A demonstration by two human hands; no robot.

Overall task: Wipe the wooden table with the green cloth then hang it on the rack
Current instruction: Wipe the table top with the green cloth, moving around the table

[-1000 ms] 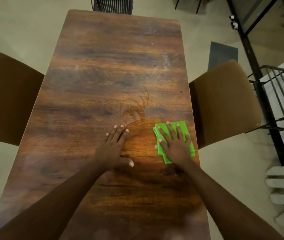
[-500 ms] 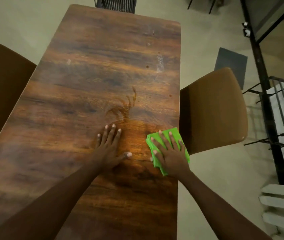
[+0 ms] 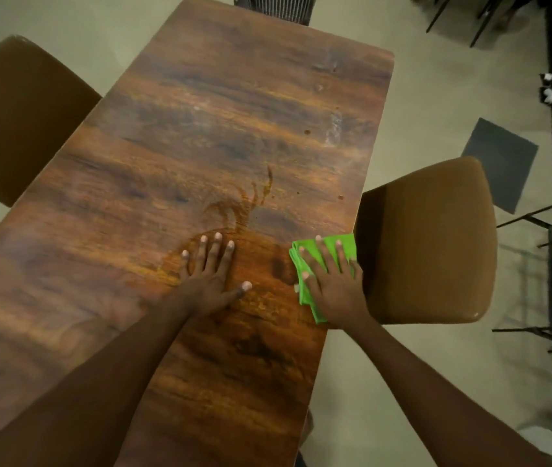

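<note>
Head view: my right hand presses the folded green cloth by the right edge of the tabletop to wipe, fingers spread straight; left hand braces flat, empty.

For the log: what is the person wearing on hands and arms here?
Nothing visible. The left hand and right hand are bare: no gloves, rings, watch or bracelets. No sleeve shows on either arm up to the frame edge. Nails are short.

Dining area: wooden table, brown chairs.
</note>
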